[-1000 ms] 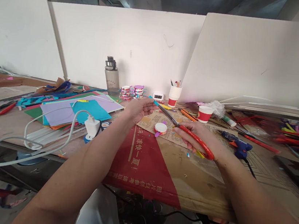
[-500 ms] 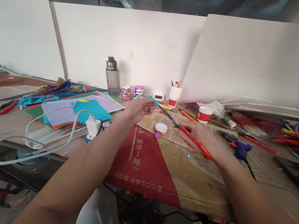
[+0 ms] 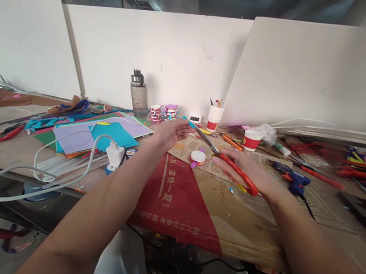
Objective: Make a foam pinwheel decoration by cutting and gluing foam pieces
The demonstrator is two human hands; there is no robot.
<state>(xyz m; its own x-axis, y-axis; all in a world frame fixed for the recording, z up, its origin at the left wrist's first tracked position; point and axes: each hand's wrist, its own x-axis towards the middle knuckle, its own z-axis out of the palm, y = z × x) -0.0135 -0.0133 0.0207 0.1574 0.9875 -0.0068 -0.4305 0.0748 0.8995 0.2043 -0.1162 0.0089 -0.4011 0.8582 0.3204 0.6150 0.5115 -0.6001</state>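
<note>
Between the fingertips of my left hand (image 3: 173,133) is a small strip of blue paper (image 3: 189,122). My right hand (image 3: 238,164) is closed round the red handles of a pair of scissors (image 3: 209,145), whose blades point up and left and reach the blue strip. Whether the blades are parted is hard to make out. Below the blades, a short white cup piece (image 3: 197,158) with purple tabs lies on a printed brown paper sheet (image 3: 181,149).
Coloured paper sheets (image 3: 78,136) and a white charger with cable (image 3: 115,154) lie left. Behind stand a bottle (image 3: 138,95), stacked cup pieces (image 3: 170,112), a small clock (image 3: 195,118) and paper cups (image 3: 214,118). A blue glue gun (image 3: 294,178) rests right.
Both hands hold nearly the same pose, with the scissors still at the blue strip. The whole view has shifted very slightly.
</note>
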